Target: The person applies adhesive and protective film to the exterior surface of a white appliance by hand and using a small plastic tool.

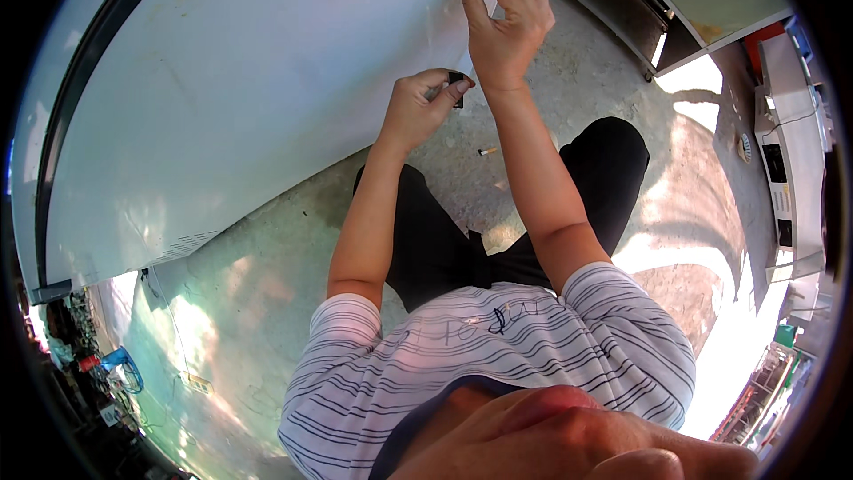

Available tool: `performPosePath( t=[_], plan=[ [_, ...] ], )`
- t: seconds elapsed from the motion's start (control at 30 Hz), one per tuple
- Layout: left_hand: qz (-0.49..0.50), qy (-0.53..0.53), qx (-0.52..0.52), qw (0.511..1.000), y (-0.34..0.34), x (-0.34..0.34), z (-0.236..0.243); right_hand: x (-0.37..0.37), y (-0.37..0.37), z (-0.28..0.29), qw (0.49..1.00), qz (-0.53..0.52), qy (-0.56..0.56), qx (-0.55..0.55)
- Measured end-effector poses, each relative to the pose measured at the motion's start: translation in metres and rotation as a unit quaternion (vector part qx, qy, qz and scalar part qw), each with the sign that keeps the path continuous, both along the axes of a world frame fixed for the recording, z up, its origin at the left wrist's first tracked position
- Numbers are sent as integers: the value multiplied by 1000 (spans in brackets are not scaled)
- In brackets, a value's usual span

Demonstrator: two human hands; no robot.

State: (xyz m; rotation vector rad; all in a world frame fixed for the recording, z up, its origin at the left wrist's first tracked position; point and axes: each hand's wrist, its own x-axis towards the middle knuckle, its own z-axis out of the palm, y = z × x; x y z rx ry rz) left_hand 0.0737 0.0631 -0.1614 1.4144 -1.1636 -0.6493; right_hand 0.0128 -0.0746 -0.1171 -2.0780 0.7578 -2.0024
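My left hand (416, 113) pinches a small black flat piece (458, 100) between thumb and fingers, close to the edge of a large white appliance cabinet (267, 80). Most of that piece is covered by my fingertips, so its kind cannot be told. Higher up and to the right, my right hand (508, 31) is raised with thumb and forefinger pressed together. Whatever lies between those fingertips is too small to make out. The two hands are apart.
A small white-and-dark stick-like item (487, 151) lies on the concrete floor (569, 80) before my knees. At the far right stands an open-fronted cabinet (662, 9). Another white appliance (786, 142) is at the right rim. A power strip (195, 382) and cable lie lower left.
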Motion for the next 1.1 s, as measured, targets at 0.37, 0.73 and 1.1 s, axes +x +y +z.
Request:
performPosePath(
  t=[0.37, 0.73, 1.1],
  plan=[
    [2, 6, -5, 1000, -1, 2, -4, 8, -2, 4, 999, -24, 26, -17],
    [14, 13, -7, 1000, -2, 3, -7, -9, 4, 5, 999, 3, -30, 11],
    [15, 15, -9, 1000, -4, 5, -9, 4, -5, 1, 994, -61, 17, -84]
  ],
)
